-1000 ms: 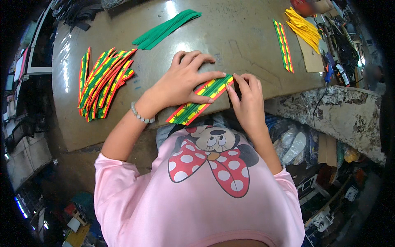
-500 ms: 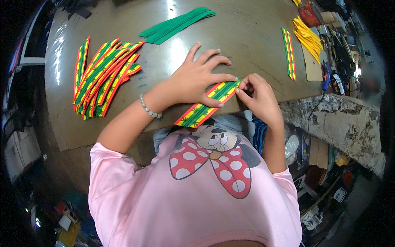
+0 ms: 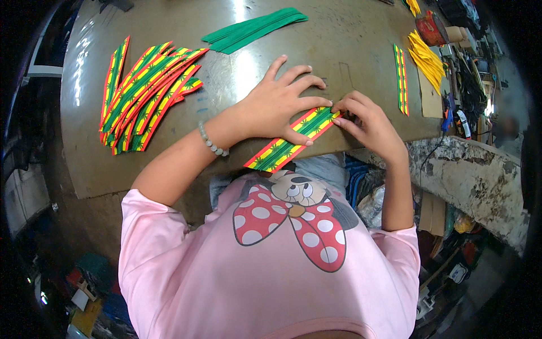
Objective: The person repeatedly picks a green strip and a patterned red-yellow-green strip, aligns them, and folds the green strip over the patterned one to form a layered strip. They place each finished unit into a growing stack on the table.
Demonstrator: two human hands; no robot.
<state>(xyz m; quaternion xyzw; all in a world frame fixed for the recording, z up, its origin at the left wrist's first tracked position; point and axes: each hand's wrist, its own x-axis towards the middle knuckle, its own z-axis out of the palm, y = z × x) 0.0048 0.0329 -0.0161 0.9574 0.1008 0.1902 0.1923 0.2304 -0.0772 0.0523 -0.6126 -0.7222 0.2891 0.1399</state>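
Observation:
A red, yellow and green striped strip with dark leaf shapes (image 3: 291,142) lies slanted at the near edge of the table. My left hand (image 3: 285,97) rests over it with fingers spread, the thumb and index finger on the strip. At the strip's far right end, my right hand (image 3: 367,121) pinches the end between thumb and fingers. A pile of matching striped strips (image 3: 144,96) is spread to the left of my left hand. Beyond the hands lies a bundle of plain green strips (image 3: 257,29).
The brown table (image 3: 169,169) has a glossy top. One narrow striped strip (image 3: 401,79) lies at the right, beside yellow strips (image 3: 424,59) and a cardboard piece (image 3: 430,96). Close by are a red container (image 3: 431,28) and a blue-handled tool (image 3: 447,120). A worn ledge (image 3: 474,181) borders the right.
The view has shifted slightly, so the table and piles sit a little differently. Both hands stay on the strip; the right fingers have altered their pinch slightly at its end.

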